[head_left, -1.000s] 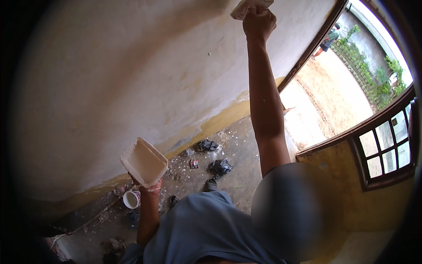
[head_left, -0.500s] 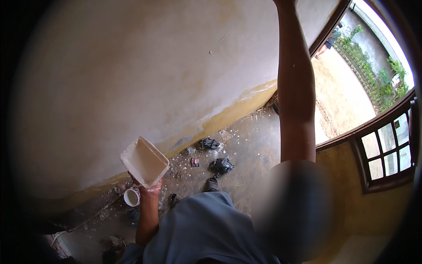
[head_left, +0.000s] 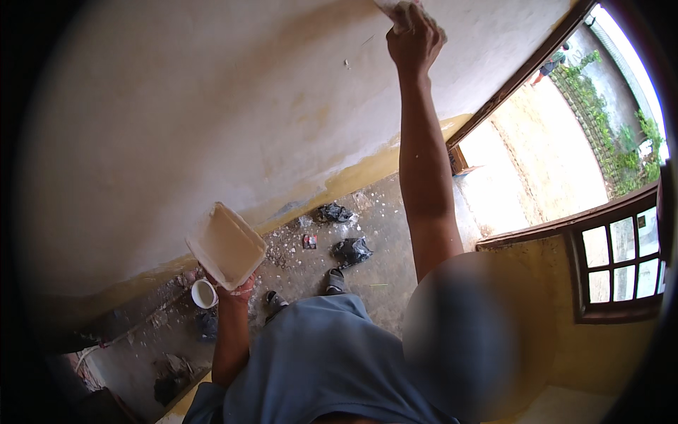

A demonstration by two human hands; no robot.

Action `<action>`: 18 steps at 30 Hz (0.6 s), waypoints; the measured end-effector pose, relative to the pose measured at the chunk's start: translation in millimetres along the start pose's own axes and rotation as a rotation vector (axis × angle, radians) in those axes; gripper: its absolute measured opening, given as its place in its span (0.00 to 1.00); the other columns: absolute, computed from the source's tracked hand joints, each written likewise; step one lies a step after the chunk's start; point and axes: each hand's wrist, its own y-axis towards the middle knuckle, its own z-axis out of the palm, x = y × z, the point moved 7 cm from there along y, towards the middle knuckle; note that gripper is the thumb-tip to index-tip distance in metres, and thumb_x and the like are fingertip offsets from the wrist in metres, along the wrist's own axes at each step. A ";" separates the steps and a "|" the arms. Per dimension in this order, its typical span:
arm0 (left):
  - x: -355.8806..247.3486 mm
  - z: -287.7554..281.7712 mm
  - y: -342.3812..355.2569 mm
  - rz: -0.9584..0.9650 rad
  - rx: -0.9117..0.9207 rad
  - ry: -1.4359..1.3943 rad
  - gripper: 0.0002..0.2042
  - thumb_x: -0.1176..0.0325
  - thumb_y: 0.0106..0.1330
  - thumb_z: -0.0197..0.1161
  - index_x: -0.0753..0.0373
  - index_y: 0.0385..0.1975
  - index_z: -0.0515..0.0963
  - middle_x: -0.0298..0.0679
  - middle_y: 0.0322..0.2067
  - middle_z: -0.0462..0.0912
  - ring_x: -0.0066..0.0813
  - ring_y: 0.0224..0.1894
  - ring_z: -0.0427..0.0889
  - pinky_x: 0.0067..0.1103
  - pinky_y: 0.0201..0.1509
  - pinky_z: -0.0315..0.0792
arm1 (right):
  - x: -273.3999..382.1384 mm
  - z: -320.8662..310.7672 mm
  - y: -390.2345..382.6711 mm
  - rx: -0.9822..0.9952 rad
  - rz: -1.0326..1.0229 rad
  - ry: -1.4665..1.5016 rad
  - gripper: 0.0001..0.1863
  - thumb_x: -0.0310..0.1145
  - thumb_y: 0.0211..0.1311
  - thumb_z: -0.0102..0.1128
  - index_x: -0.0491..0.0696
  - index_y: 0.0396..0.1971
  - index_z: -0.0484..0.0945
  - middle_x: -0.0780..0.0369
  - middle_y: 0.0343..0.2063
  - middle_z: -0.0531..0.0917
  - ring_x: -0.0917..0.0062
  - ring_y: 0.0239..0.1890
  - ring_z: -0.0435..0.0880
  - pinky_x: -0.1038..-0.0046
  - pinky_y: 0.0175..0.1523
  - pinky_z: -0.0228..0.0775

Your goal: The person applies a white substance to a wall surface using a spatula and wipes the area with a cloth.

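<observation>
At the lower left, my left hand (head_left: 236, 290) grips a cream rectangular tray (head_left: 226, 244) from beneath, its rim and inside coated with pale paste. My right hand (head_left: 417, 39) is raised high against the off-white wall (head_left: 233, 113), fingers wrapped round a pale flat tool (head_left: 388, 6), which is partly cut off by the top edge. The wall's lower band is yellow, with whitish smears along it.
A white bucket (head_left: 204, 294), black plastic bags (head_left: 351, 251) and scattered flakes lie on the grey floor (head_left: 378, 283) around my feet. An open doorway (head_left: 537, 155) at right shows a person (head_left: 551, 67) outside; a brown-framed window (head_left: 621, 261) is below it.
My right hand and tool went up out of sight half a second ago and now show again lower and further left. The tray sits slightly higher in the picture.
</observation>
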 end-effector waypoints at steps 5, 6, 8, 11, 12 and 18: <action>9.7 17.3 1.3 0.015 0.177 0.085 0.35 0.44 0.64 0.62 0.50 0.69 0.61 0.38 0.65 0.69 0.43 0.65 0.72 0.45 0.64 0.72 | -11.8 14.8 -120.3 0.199 0.103 -0.012 0.11 0.27 0.49 0.59 0.52 0.34 0.81 0.59 0.30 0.84 0.60 0.37 0.82 0.58 0.51 0.69; 11.6 16.6 -0.4 0.008 0.168 0.075 0.35 0.44 0.64 0.62 0.50 0.69 0.61 0.38 0.65 0.69 0.43 0.65 0.72 0.45 0.64 0.72 | -11.5 14.7 -148.9 0.259 0.106 -0.003 0.10 0.27 0.50 0.59 0.53 0.35 0.81 0.60 0.31 0.84 0.61 0.38 0.82 0.56 0.54 0.67; 15.6 4.8 -3.2 -0.025 0.080 0.007 0.35 0.45 0.64 0.62 0.50 0.69 0.61 0.38 0.65 0.69 0.43 0.65 0.71 0.45 0.64 0.73 | -20.6 18.0 -213.9 0.537 0.144 -0.027 0.09 0.28 0.53 0.59 0.54 0.36 0.80 0.61 0.33 0.85 0.64 0.41 0.82 0.54 0.59 0.62; 15.1 -5.7 -8.2 -0.015 0.009 -0.040 0.35 0.45 0.65 0.61 0.50 0.69 0.61 0.37 0.65 0.69 0.42 0.65 0.71 0.44 0.64 0.73 | -33.7 5.3 -231.9 0.587 0.380 -0.139 0.08 0.30 0.56 0.59 0.56 0.36 0.81 0.63 0.33 0.85 0.66 0.42 0.83 0.52 0.60 0.61; 13.1 -5.0 -5.8 -0.004 0.003 -0.044 0.35 0.45 0.65 0.61 0.50 0.69 0.61 0.37 0.65 0.69 0.42 0.65 0.71 0.44 0.64 0.73 | -42.5 7.3 -205.8 0.445 0.461 -0.052 0.05 0.32 0.59 0.58 0.59 0.33 0.81 0.66 0.34 0.86 0.68 0.43 0.83 0.47 0.61 0.57; 15.7 1.2 0.1 -0.002 -0.072 0.004 0.34 0.46 0.66 0.61 0.50 0.69 0.61 0.36 0.66 0.69 0.41 0.66 0.71 0.42 0.64 0.73 | -14.9 -25.1 30.5 -0.124 0.146 0.218 0.10 0.22 0.44 0.57 0.48 0.29 0.80 0.58 0.29 0.85 0.57 0.33 0.83 0.60 0.40 0.74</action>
